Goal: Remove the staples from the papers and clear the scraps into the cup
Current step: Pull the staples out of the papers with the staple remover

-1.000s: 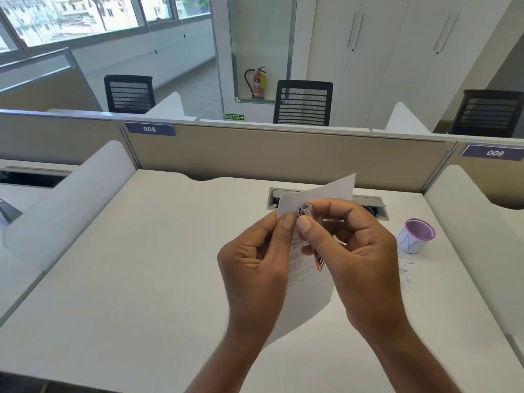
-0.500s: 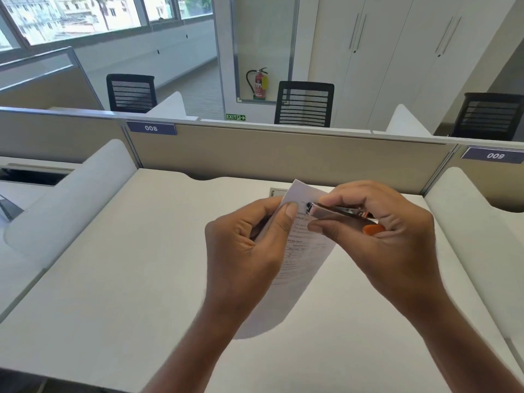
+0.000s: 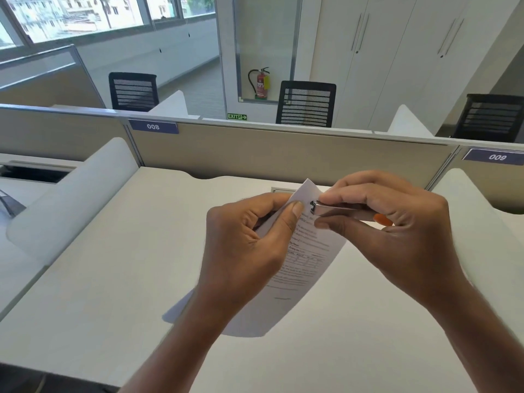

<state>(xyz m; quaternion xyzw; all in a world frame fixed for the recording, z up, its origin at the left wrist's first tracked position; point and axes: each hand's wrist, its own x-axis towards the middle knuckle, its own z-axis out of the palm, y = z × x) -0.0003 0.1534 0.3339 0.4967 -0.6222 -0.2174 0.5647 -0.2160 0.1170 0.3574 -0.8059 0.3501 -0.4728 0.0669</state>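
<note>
Above the white desk [image 3: 113, 279] I hold up printed papers [image 3: 304, 259]. My left hand [image 3: 249, 245] pinches them near the top corner, thumb on the front. My right hand [image 3: 397, 231] grips a metal staple remover [image 3: 337, 209] with an orange end [image 3: 382, 219]. Its jaw end touches the papers' top corner, close beside my left thumb. The staple itself is too small to make out. The cup and the scraps are hidden behind my right hand.
A beige partition [image 3: 255, 154] labelled 008 and 009 runs along the desk's far edge. White curved side dividers stand at the left [image 3: 73, 194] and right [image 3: 479, 236]. A cable slot [image 3: 279, 190] peeks out behind the papers. Black chairs stand beyond the partition.
My right hand turned so the staple remover now lies sideways with its jaw on the papers' corner. The papers dropped to show the printed side. My right hand now covers the purple cup.
</note>
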